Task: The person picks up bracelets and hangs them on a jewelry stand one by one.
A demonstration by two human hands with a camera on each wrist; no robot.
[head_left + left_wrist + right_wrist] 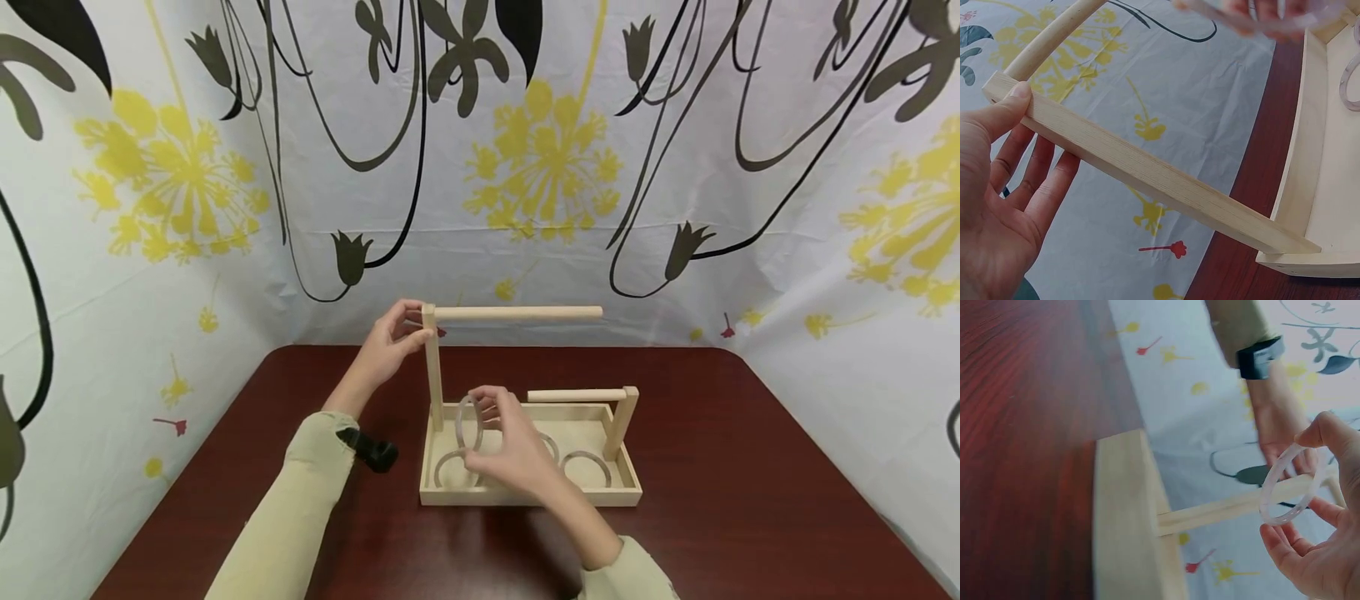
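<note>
My left hand grips the top of a tall wooden post, thumb on the near side and fingers behind in the left wrist view. From that post's top a long wooden dowel runs to the right. My right hand pinches a pale translucent bangle between thumb and fingers, upright above the left part of a shallow wooden tray. Inside the tray lie more bangles: one at the left, one partly hidden by my right hand, one at the right.
A shorter post rises at the tray's right end, its dowel pointing left. The tray stands on a dark red-brown table. Behind hangs a white cloth with flower prints.
</note>
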